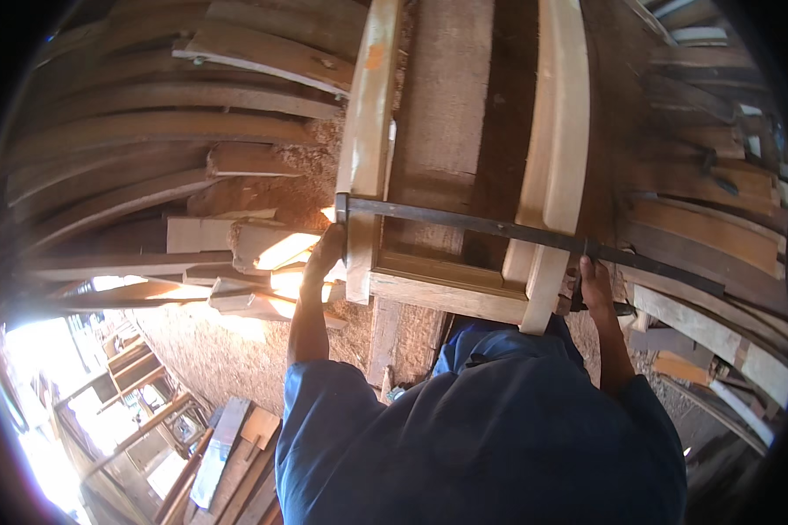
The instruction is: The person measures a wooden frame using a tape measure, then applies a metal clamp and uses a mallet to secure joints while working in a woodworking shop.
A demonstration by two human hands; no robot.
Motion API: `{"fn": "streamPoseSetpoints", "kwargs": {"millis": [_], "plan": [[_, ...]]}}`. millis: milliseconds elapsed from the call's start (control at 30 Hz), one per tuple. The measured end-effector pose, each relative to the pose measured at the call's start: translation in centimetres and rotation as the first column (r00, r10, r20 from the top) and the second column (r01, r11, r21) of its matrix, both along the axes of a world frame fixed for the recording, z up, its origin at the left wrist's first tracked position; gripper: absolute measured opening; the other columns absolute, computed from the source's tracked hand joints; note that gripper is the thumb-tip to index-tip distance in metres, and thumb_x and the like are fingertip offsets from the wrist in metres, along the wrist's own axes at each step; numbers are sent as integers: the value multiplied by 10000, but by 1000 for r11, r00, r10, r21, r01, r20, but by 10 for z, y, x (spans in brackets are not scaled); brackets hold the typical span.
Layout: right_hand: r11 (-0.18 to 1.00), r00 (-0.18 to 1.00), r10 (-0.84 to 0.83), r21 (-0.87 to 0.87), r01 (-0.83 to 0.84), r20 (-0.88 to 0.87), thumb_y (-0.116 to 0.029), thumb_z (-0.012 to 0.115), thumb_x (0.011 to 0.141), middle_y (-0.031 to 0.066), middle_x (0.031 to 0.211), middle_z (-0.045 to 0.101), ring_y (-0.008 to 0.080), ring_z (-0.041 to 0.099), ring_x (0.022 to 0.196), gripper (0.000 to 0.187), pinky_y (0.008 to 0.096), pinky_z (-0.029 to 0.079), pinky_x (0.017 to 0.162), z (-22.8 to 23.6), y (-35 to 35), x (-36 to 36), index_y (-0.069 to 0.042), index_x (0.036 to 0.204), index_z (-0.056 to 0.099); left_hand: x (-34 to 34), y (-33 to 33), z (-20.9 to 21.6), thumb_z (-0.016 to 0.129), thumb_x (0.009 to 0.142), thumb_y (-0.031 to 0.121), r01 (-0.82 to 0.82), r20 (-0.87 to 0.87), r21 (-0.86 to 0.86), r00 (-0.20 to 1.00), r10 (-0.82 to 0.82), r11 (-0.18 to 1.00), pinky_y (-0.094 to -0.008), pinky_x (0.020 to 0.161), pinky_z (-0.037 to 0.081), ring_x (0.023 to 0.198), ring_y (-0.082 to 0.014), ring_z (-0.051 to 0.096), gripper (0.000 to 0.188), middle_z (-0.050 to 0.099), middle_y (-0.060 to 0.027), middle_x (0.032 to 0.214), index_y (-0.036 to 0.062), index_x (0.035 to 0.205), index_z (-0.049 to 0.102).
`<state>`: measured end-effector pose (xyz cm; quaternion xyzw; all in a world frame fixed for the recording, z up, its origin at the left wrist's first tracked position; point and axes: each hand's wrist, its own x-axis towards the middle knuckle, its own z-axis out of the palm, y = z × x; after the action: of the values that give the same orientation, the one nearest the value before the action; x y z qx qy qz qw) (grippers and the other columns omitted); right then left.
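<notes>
A long dark metal bar clamp (464, 220) lies across a pale wooden frame, spanning its left rail (368, 114) and right rail (559, 122). My left hand (324, 251) is closed around the clamp's end jaw, against the outer face of the left rail. At the other side my right hand (594, 282) grips the sliding jaw just outside the right rail, its thumb up by the bar. Part of its fingers is hidden below. A dark handle end (623, 309) shows beneath it. Between the rails a wooden crosspiece (451, 295) joins them close to my body.
Stacked planks (166, 131) fill the left side, and more boards (709, 227) lie on the right. Wood shavings cover the floor (228, 359). Below left are leaning boards (236, 464) near a bright opening. A wide board (438, 105) runs beneath the frame.
</notes>
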<state>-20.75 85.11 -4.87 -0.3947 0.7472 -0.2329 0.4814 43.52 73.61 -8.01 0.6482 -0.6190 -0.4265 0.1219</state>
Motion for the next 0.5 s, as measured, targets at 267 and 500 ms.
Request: {"fn": "streamPoseSetpoints", "kwargs": {"millis": [267, 500], "plan": [[983, 982, -153, 120, 140, 107, -475, 511, 996, 111, 827, 675, 192, 675, 643, 505, 320, 541, 543, 21, -4, 5, 6, 1124, 595, -76, 6, 21, 402, 1003, 411, -217, 547, -11, 816, 188, 976, -504, 786, 519, 985, -437, 635, 416, 652, -252, 1050, 52, 1149, 553], [994, 978, 83, 87, -67, -193, -539, 483, 969, 256, 984, 675, 357, 685, 947, 607, 461, 520, 785, 17, 3, -9, 30, 1142, 605, -32, 27, -25, 509, 923, 152, -45, 379, -178, 919, 110, 983, -495, 726, 512, 903, -392, 647, 218, 642, -220, 968, 57, 1108, 573]]}}
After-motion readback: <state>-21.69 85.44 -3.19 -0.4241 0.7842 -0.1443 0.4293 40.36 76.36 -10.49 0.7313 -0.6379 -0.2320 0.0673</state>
